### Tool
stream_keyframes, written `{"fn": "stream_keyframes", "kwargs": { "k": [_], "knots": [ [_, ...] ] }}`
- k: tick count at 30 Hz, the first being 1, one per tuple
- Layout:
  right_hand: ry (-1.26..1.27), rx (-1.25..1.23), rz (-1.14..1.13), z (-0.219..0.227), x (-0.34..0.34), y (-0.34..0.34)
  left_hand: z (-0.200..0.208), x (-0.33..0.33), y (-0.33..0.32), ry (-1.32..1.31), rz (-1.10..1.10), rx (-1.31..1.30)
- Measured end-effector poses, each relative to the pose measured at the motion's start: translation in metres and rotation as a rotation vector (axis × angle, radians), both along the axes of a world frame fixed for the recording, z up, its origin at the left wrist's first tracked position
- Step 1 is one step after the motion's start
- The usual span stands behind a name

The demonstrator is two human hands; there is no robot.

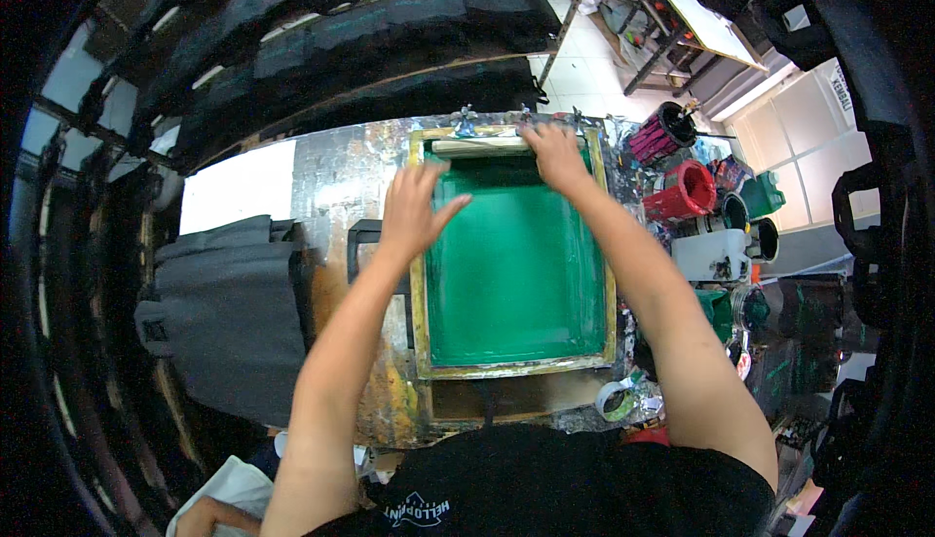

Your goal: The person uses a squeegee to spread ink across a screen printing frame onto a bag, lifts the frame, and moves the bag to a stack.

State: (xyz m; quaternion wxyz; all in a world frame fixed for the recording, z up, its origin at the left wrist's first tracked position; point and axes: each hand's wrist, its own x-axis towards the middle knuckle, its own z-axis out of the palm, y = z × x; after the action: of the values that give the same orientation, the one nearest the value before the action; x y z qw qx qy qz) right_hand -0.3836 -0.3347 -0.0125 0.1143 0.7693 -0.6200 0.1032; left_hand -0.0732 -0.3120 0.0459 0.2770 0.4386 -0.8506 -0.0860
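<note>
A screen printing frame [419, 318] with a worn, yellowish rim lies in front of me, its mesh [516, 264] covered in green ink. Across its far end rests a squeegee [477, 147] with a pale handle. The fingers of my right hand [557, 159] are closed over the squeegee's right end. Over the frame's left side is my left hand [414, 211], its fingers spread and thumb apart, holding nothing. Beneath the frame, a dark fabric piece with a handle loop [358, 245] sticks out on the left.
Black fabric bags [229, 303] lie stacked on the left. Ink-stained containers, among them a red bucket [682, 191] and a white jug [711, 253], stand on the right. A tape roll [614, 401] sits near the frame's front right corner. Racks of black bags [409, 45] stand behind.
</note>
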Motion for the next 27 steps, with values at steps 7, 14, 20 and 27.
{"fn": "stream_keyframes", "kwargs": {
  "k": [7,14,20,27],
  "knots": [
    [-0.05,0.23,-0.089,0.015,-0.044,-0.001,-0.026,-0.078,-0.096,-0.443,-0.104,0.0],
    [-0.03,0.222,-0.128,0.006,-0.037,0.005,-0.044,-0.075,-0.095,-0.345,-0.09,-0.151],
    [-0.042,0.252,-0.073,0.009,-0.022,0.044,-0.051,-0.056,-0.055,-0.358,-0.088,-0.108],
    [-0.015,0.283,-0.065,0.008,0.0,0.122,-0.05,-0.036,0.029,-0.372,-0.05,-0.07]
  ]
}}
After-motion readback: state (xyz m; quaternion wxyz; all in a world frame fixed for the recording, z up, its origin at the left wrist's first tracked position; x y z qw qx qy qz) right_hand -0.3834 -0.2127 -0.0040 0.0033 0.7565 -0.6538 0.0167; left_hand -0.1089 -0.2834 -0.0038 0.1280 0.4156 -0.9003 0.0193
